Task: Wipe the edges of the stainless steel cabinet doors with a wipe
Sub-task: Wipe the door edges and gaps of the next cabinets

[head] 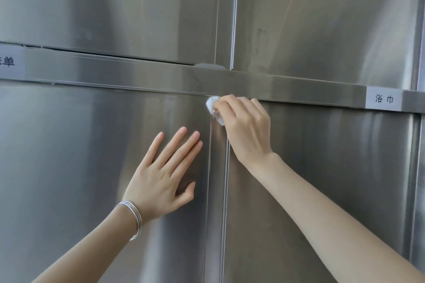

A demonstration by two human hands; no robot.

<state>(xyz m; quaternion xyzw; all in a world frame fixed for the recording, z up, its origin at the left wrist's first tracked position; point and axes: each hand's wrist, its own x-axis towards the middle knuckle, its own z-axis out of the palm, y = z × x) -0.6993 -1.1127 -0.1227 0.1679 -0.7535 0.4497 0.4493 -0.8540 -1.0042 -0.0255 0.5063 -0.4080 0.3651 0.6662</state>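
Now pinching wipe (pixel 213 109) in curled right hand (pixel 245 126) at lower left door (pixel 69 156) top corner, bracing with flat, straight-fingered left hand (pixel 161 181); likely smudges fresh fingerprints.

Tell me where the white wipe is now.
In the head view the wipe is near the centre, held by the right hand at the top right corner of the lower left door, under the horizontal bar.

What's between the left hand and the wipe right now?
In the head view, only bare steel of the lower left door separates the left hand from the wipe.
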